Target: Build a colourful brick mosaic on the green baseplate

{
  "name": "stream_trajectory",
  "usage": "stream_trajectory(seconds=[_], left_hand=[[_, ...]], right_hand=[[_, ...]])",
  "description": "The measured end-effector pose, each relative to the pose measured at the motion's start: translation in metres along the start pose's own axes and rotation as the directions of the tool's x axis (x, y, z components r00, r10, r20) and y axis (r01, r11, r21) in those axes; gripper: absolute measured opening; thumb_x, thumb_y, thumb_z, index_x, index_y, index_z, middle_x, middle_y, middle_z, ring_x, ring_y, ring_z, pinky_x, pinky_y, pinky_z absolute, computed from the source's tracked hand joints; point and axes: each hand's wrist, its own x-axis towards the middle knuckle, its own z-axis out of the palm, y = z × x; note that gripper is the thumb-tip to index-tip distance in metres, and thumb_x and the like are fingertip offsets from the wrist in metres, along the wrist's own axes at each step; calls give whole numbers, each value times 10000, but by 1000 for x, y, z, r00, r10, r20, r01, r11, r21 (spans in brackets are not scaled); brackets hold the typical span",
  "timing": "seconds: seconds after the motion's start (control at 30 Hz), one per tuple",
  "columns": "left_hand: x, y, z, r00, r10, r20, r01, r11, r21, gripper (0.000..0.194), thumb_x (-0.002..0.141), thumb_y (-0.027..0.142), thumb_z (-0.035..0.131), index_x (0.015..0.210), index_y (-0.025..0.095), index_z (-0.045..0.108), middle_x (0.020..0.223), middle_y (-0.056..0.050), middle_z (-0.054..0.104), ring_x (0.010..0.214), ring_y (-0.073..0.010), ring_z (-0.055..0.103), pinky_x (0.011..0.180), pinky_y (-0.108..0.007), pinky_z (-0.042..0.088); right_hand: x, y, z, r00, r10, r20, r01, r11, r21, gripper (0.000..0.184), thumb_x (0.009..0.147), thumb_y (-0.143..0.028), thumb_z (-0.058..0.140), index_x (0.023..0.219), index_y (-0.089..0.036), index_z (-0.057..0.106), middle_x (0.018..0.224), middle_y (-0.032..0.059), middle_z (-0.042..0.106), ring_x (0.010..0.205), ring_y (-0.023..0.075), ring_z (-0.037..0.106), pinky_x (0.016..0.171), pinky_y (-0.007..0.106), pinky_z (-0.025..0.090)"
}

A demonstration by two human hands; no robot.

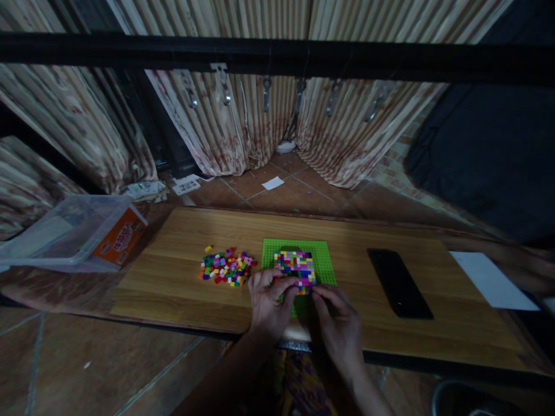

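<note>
A green baseplate lies on a low wooden table, with a patch of small multicoloured bricks built on it. My left hand rests at the plate's near left edge, fingers curled, thumb and fingertips touching the near edge of the brick patch. My right hand sits at the near right side, fingers bent in a pinch at the patch's near edge. What either hand pinches is too small to make out. A loose pile of coloured bricks lies just left of the plate.
A black phone lies flat right of the plate and a white sheet at the far right. A clear plastic box with an orange label stands left of the table. Striped curtains and a dark bar are behind.
</note>
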Motion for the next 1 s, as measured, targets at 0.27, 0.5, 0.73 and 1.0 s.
stream_trajectory(seconds=[0.27,0.5,0.73,1.0], left_hand=[[-5,-5,-5,1000,-1,2,1,1000,-26,248,834,209,579,1064,254,662,1019,-48,618,991,-215,537,886,-394,428],[4,1,-1,994,-98,-53,101,993,60,325,789,193,602,1113,210,622,1096,-81,566,1056,-257,494,937,-446,409],[8,9,3,991,-129,-14,130,990,45,378,766,174,603,1142,209,588,1136,-88,535,1084,-270,467,956,-469,408],[9,10,5,991,-133,-10,133,991,21,379,761,158,597,1135,218,586,1125,-87,548,1065,-271,476,938,-474,421]], right_hand=[[9,-6,15,986,66,-156,-84,990,-113,438,797,-436,595,1155,-184,577,1127,111,603,1006,240,572,887,426,459],[11,-5,25,988,78,-133,-95,987,-129,611,800,-437,577,1311,-135,432,1266,163,536,1159,258,515,991,432,394],[14,-4,29,987,95,-126,-104,993,-64,652,766,-425,628,1323,-156,424,1271,164,549,1172,270,513,1005,461,378],[17,-9,33,983,142,-117,-151,985,-78,659,750,-400,631,1332,-164,431,1241,147,580,1150,271,539,990,451,394]])
